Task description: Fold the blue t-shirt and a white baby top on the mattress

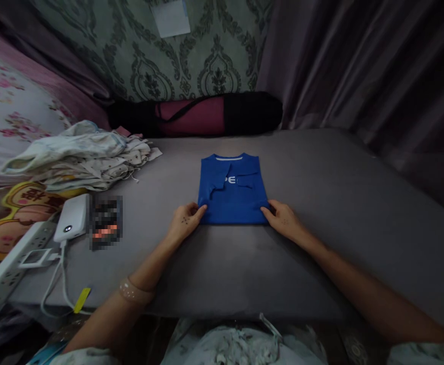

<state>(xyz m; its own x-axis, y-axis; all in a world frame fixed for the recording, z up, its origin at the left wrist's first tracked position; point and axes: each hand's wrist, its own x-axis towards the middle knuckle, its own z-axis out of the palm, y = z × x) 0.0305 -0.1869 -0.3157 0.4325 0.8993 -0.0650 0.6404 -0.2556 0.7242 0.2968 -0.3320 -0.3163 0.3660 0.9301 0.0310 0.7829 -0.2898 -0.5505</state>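
A blue long-sleeved shirt (237, 195) lies folded on the grey bed sheet, its collar toward the wall. Its sleeves are folded in across the front and partly cover white lettering. The hem end is turned up into a band along the near edge. At the near left corner my left hand (186, 220) pinches the fabric, thumb on top. My right hand (281, 218) grips the near right corner the same way. The fingers under the cloth are hidden on both sides.
A pile of light clothes (88, 154) lies at left. Nearer are a white power bank (73, 218), a power strip (14, 263), cables, a yellow cartoon cushion (20, 218) and a pixelated item (105, 222). A black and maroon long bag (195, 115) rests against the wall.
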